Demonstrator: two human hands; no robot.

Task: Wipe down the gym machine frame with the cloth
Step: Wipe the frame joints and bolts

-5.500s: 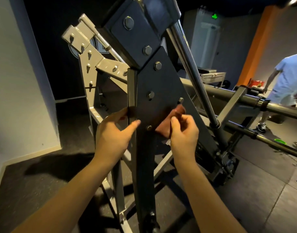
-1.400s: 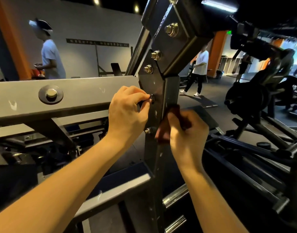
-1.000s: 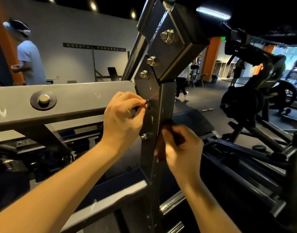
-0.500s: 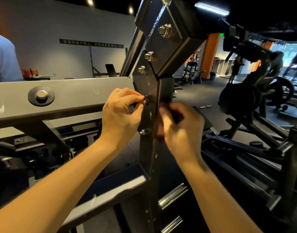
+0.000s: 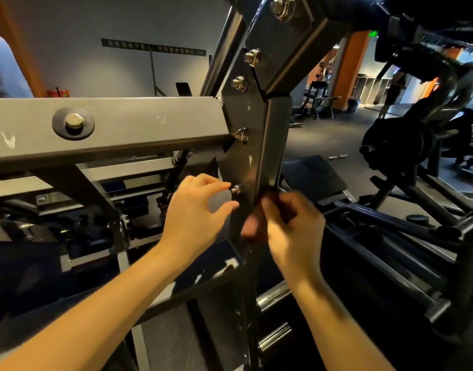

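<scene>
Against the post (image 5: 270, 145) edge, just below the lowest bolt (image 5: 236, 189): cloth (image 5: 250, 226), bunched in the right hand (image 5: 294, 228) (fingers curled round it). Left hand (image 5: 198, 212) loosely open, empty, index fingertip at the bolt. Press the cloth flat, wrap both faces of the edge, draw along the post; work round bolt heads. Brace with the left hand.

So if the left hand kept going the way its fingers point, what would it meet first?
Probably the lower bolt: the left hand has its index fingertip right beside it, with the dark frame plate just behind. Whether they already touch is unclear.
</scene>
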